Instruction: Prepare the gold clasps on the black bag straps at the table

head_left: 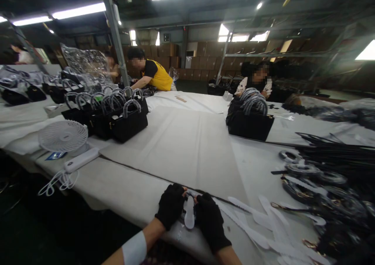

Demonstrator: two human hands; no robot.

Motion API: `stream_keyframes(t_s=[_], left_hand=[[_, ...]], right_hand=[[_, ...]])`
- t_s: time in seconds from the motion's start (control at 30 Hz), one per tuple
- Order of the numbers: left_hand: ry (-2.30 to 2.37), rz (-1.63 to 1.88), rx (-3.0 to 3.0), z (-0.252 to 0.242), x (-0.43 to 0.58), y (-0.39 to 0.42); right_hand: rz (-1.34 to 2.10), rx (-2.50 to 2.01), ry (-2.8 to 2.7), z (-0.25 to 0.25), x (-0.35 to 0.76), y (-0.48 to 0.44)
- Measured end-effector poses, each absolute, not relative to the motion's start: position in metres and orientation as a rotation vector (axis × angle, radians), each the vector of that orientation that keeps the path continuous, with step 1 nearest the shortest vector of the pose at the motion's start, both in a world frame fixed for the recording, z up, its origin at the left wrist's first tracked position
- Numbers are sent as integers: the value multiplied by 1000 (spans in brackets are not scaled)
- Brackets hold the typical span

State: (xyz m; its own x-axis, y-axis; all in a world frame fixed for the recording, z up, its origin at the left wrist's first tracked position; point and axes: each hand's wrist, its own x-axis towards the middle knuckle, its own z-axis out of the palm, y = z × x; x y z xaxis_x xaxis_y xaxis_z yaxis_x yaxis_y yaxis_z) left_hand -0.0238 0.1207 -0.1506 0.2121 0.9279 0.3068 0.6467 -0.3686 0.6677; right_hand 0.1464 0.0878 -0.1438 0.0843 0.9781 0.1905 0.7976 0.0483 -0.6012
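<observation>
My left hand [171, 206], in a black fingerless glove, is closed at the table's front edge. Beside it my right hand [209, 222], gloved the same way, is closed too. Between them they grip a dark bag strap, mostly hidden by the fingers, with a white paper strip [190, 214] lying over it. The strip's rounded end hangs toward me. Right of my right hand lie several loose white strips [254, 218] with wavy edges. Farther right, coiled black straps [304, 191] with gold-coloured clasps are piled, some of them in clear wrap.
Black handbags [130, 124] with wrapped handles stand at the left; more handbags [249, 120] stand at the right. A white fan [63, 136] and a white power strip [82, 159] with a cord lie front left. Long black straps [345, 155] fill the right side. Other people work across the table.
</observation>
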Motion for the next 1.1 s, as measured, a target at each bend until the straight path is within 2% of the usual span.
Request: stream_keyframes(t_s=[0.2, 0.37, 0.57, 0.87, 1.1], left_hand=[[1488, 1021, 2066, -151, -18, 124], [1427, 1238, 1910, -147, -33, 120], [1335, 1275, 1825, -143, -31, 86], [1324, 1298, 1567, -153, -5, 85], [1068, 1247, 1203, -147, -7, 76]], right_hand=[[612, -1604, -1713, -135, 164, 100], [440, -1582, -1585, -122, 198, 86], [305, -1425, -1908, -118, 174, 51], [113, -1735, -2029, -136, 124, 54], [449, -1934, -1999, -119, 116, 47]])
